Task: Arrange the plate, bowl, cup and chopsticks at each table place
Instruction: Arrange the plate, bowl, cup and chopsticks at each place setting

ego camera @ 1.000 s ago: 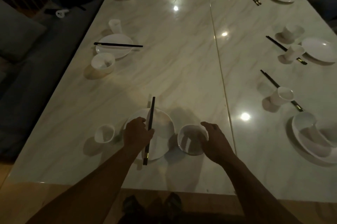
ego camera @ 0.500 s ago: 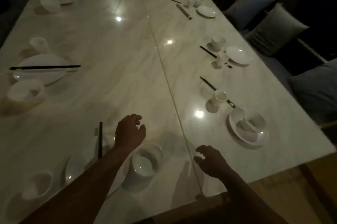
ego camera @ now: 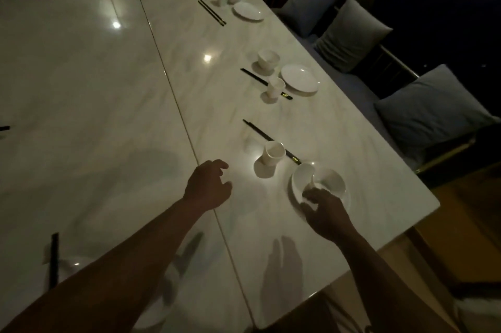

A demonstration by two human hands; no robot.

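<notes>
White bowl [ego camera: 322, 183] tilts on its plate [ego camera: 347, 198] just beyond our right hand [ego camera: 326, 214], fingertips pinching its near rim (left hand [ego camera: 208, 189] hovers loosely open beside the cup [ego camera: 272, 157]).

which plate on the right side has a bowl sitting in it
The nearest plate, by the right hand, holds a tilted bowl; the farther plates lie bare.

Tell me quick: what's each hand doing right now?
Left hand: open, empty, above the table.
Right hand: fingers at the near rim of the bowl; firm grip cannot be told.
</notes>
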